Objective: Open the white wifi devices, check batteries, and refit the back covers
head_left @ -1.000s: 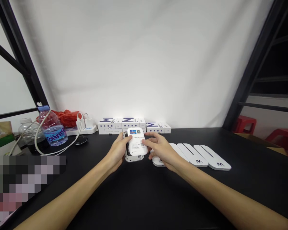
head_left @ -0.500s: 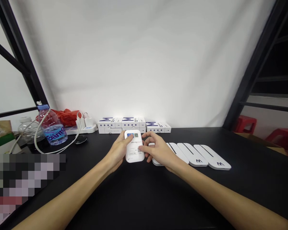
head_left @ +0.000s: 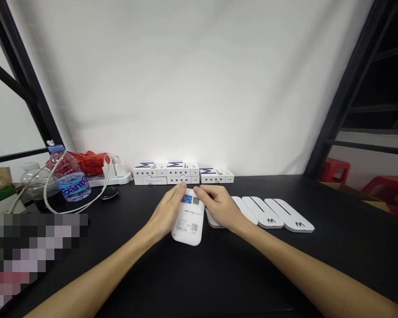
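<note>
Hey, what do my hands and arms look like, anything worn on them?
Your left hand and right hand are ungloved, with no watch or bracelet showing. The slim left forearm and right forearm show no sleeves. Parts are hidden, so I can't rule out rings.

A white, round-cornered device (head_left: 187,218), held between both hands (head_left: 166,212), shows its printed, blue-stickered face.

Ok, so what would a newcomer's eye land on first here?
Probably the white device at the centre, held between the left hand and the right hand, with its blue label showing. Next, likely the row of similar white devices lying to the right on the black table, then the crumpled red plastic at back left.
</note>
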### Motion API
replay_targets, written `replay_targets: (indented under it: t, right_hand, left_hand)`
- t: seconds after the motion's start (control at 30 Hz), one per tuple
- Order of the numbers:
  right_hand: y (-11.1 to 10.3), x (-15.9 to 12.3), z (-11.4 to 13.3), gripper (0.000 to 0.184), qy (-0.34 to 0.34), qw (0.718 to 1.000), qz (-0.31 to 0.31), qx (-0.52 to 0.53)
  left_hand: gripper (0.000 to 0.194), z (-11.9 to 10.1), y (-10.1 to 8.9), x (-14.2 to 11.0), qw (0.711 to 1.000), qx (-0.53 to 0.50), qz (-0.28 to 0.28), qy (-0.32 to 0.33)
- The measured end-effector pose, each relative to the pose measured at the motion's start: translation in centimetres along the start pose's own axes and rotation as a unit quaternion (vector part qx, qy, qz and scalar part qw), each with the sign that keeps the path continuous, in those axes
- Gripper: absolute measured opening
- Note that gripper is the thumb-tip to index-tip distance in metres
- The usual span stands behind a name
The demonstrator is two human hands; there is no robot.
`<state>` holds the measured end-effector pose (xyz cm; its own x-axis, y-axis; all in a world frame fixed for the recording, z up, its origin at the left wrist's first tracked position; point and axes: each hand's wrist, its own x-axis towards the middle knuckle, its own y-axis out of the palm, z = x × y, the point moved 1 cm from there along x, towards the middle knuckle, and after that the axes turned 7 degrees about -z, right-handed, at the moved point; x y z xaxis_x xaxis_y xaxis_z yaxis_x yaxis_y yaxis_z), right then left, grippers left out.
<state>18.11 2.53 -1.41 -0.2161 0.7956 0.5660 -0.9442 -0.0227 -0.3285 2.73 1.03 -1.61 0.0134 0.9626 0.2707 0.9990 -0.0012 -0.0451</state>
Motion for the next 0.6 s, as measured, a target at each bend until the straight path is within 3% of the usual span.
replay_targets:
  t: [0.17, 0.27, 0.33, 0.47, 0.53, 0.6]
  right_hand:
    - [1.0, -0.7, 0.8, 0.045, 0.003, 1.000, -0.031, -0.001]
    - [1.0, -0.8, 1.3, 0.046, 0.019, 0.998, -0.046, 0.032]
    - [1.2, -1.0, 1.4, 0.049, 0.054, 0.997, -0.004, 0.051]
    - [2.1, -1.9, 1.4, 0.051, 0.124, 0.977, 0.171, 0.015]
    - [2.6, -2.4, 1.5, 0.047, 0.131, 0.971, 0.200, -0.012]
    - [2.8, -2.7, 1.5, 0.044, 0.135, 0.973, 0.182, -0.041]
  left_hand:
    - [0.038, 0.2, 0.1, -0.1, 0.991, 0.104, -0.055, 0.066]
    - [0.039, -0.1, 0.3, -0.4, 0.987, 0.107, -0.089, 0.083]
    - [0.039, -0.2, 0.2, -0.3, 0.987, 0.071, -0.128, 0.061]
    - [0.035, -0.2, -0.5, 0.4, 0.971, -0.020, -0.240, -0.005]
    - [0.032, -0.2, -0.8, 0.6, 0.965, -0.037, -0.258, 0.005]
    - [0.031, -0.2, -0.7, 0.5, 0.969, -0.039, -0.241, 0.029]
